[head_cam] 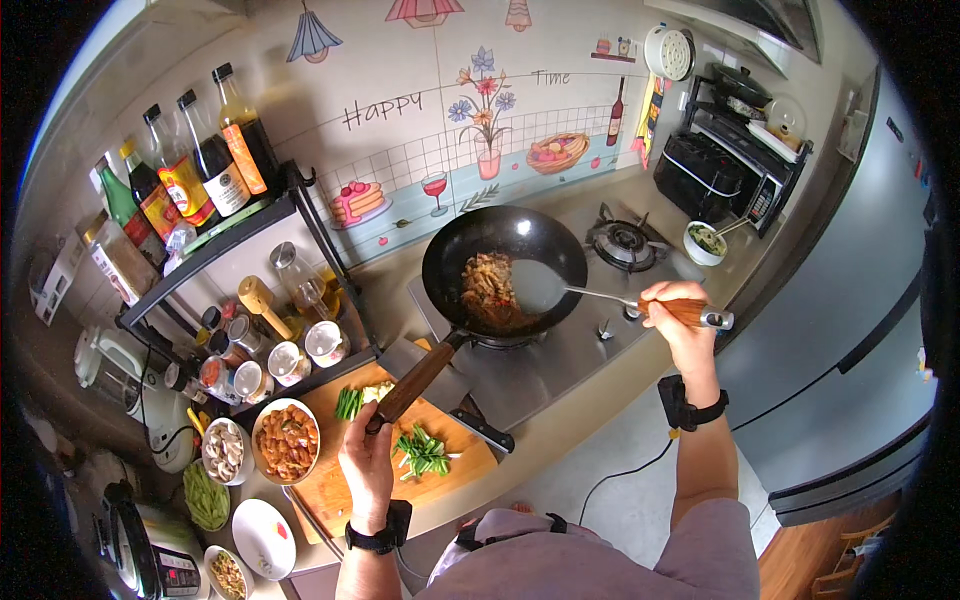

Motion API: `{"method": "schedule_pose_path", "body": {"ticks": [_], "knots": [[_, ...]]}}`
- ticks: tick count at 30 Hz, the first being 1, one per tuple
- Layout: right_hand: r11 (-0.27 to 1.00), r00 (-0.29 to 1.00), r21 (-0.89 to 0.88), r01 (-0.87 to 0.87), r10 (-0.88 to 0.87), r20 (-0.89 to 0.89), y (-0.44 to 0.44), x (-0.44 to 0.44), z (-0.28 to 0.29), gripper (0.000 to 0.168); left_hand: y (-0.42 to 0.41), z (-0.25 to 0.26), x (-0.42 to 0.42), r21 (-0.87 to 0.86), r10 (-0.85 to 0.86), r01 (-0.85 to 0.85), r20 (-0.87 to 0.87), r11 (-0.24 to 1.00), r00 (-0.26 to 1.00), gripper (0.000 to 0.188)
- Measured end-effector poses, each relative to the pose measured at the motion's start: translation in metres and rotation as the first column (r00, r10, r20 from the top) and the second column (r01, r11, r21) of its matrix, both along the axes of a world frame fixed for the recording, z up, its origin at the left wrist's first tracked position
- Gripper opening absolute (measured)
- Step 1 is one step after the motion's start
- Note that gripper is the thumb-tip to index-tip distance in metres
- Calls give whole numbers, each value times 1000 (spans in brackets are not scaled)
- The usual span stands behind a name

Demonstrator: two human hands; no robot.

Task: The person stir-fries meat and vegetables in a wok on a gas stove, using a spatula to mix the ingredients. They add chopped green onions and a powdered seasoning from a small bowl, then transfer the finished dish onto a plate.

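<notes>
A black wok (450, 277) sits over the left burner of the gas hob. My left hand (367, 450) grips the end of its wooden handle (412, 382). In my right hand (679, 330) is a metal spatula by its wooden grip, and its wide blade (538, 286) rests inside the wok. Browned, chopped food (486, 285) with some red bits lies against the blade's left side. Below the wok handle, a wooden cutting board (469, 450) bears cut green onions (422, 452) and a knife with a black handle (484, 431).
Left of the board stand a bowl of marinated meat (286, 440), a bowl of sliced mushrooms (223, 450) and a white bowl (264, 538). A black rack (217, 232) carries several sauce bottles. Beyond the bare right burner (628, 241) is a small bowl of greens (705, 244).
</notes>
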State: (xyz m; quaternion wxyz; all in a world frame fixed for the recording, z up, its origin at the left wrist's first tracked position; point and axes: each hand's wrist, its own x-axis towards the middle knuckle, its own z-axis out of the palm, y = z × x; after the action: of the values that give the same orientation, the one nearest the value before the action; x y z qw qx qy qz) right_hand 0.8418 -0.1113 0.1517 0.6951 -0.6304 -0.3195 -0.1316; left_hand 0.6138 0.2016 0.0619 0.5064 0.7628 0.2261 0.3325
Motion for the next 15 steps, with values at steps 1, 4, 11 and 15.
{"method": "schedule_pose_path", "body": {"ticks": [1,4,11,15], "knots": [[1000,1000,12,15,-15,-10,-2,0,0,15,-1,1,0,-2,2,-2,9,1000,1000,32],[1000,999,26,15,-14,-41,-7,4,-2,13,-1,4,0,-18,7,-8,-28,1000,1000,32],[1000,998,-1,28,-28,-65,-5,10,-13,12,0,2,0,-8,1,-1,-31,1000,1000,32],[1000,999,-7,17,-17,-50,-3,13,-19,12,-3,6,0,-34,-4,3,-10,999,1000,32]]}}
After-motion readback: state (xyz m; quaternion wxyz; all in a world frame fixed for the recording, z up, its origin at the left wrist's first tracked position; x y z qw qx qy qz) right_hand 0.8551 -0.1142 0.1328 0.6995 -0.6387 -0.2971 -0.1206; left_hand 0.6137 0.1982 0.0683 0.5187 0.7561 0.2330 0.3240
